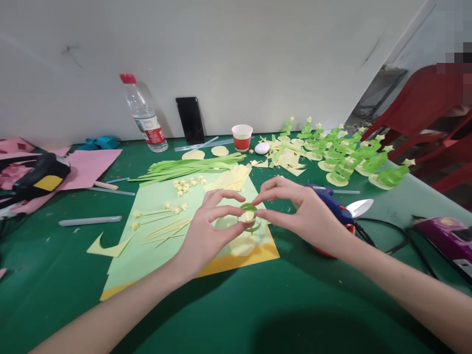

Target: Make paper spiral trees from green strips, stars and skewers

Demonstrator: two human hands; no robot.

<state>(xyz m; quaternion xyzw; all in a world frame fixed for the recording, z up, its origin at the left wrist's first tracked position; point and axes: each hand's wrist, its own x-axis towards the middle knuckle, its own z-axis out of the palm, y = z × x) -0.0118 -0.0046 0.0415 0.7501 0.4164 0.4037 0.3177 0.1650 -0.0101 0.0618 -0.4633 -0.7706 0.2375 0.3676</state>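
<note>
Above the right-hand part of the pale-green sheet [147, 260], the left hand [201, 228] and right hand [300, 206] hold a small green paper coil [249, 207] between them. The fingers of both are narrow, pinching its rim and a cream piece at its middle; which ones bear on which cannot be fully told. The coil's ring faces up toward the wearer; its long axis seems to run down toward the sheet, foreshortened, so its exact tilt is unclear. A cream disc [242, 244] lies on the sheet under it.

Much looks done: right of the sheet and beyond it, many green spirals [391, 175] stand roughly upright on cream discs, tipped with stars. The one in hand looks unfinished. Still unused are loose stars [180, 186], star-tipped stems [158, 213] and bare stems [165, 231] on the sheet, and green strips [184, 167] along its far edge. A blue corded tool [328, 198] lies right of the sheet, near the right hand on the worktop [295, 295].
</note>
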